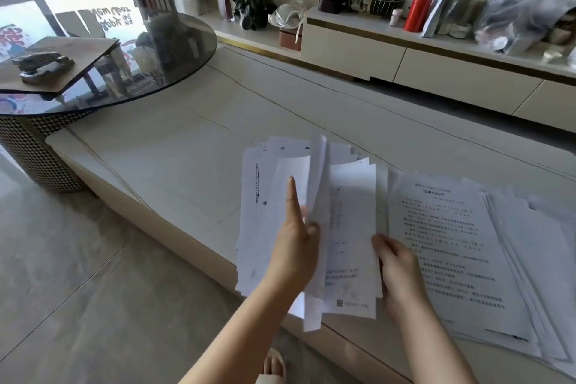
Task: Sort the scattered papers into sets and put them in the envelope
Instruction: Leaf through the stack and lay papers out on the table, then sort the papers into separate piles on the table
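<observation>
The left hand (294, 246) pinches a lifted sheet (318, 196) between thumb and fingers, forefinger straight out over the loose papers (258, 227); the right hand (397, 268) grips the near edge of the same heap; both lie on the pale counter (162, 171); a squared stack (461, 252) sits just right; beyond, a glass table (174, 50) carries a stapler (43, 65).

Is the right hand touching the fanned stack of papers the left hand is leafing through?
Touching. The head view shows the right hand with its fingertips on the right edge of the fanned stack, while the left hand lifts a sheet.
</observation>
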A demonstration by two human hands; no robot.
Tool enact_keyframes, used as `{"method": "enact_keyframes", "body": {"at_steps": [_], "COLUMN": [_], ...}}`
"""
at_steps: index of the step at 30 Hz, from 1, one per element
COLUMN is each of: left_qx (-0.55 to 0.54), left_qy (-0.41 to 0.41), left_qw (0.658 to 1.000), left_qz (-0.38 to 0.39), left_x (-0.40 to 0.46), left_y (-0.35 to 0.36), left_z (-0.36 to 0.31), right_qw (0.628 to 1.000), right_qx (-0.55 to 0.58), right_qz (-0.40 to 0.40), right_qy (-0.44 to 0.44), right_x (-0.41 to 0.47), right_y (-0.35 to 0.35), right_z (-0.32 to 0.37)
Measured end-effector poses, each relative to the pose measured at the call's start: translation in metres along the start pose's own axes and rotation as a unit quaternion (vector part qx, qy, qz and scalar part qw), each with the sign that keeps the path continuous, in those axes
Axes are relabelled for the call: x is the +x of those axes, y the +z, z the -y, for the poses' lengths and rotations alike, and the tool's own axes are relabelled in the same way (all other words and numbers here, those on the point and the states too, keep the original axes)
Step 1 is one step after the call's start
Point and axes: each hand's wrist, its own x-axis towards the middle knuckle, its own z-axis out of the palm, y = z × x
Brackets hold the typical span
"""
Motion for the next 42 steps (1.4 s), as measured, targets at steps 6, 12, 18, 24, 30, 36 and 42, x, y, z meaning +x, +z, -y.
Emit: {"method": "enact_keyframes", "body": {"at_steps": [6, 12, 18, 24, 30, 36, 42], "left_qx": [-0.125, 0.345, 0.49, 0.483, 0.512, 0.489, 0.492], "left_qy": [-0.066, -0.043, -0.108, -0.099, -0.098, -0.128, -0.11], "left_qw": [0.987, 0.933, 0.865, 0.87, 0.853, 0.863, 0.864], "left_qz": [0.076, -0.092, -0.002, 0.005, -0.016, -0.01, -0.015], "left_x": [0.007, 0.02, 0.018, 0.017, 0.046, 0.089, 0.102], "left_y": [0.001, -0.035, -0.054, -0.059, -0.072, -0.103, -0.102], "left_z": [0.019, 0.049, 0.075, 0.078, 0.074, 0.083, 0.081], "right_qw": [0.992, 0.95, 0.919, 0.814, 0.824, 0.785, 0.79], "right_qx": [-0.061, -0.293, -0.358, -0.567, -0.54, -0.579, -0.552], "right_qz": [0.112, 0.058, 0.007, -0.01, 0.048, -0.017, 0.064], "right_qy": [0.02, -0.094, -0.163, -0.123, -0.165, -0.219, -0.259], "right_x": [-0.003, -0.001, 0.004, 0.03, 0.053, 0.061, 0.054], "right_y": [0.005, 0.019, 0.03, 0.051, 0.084, 0.11, 0.134], "right_z": [0.0, -0.017, -0.015, 0.009, 0.022, 0.005, 0.004]}}
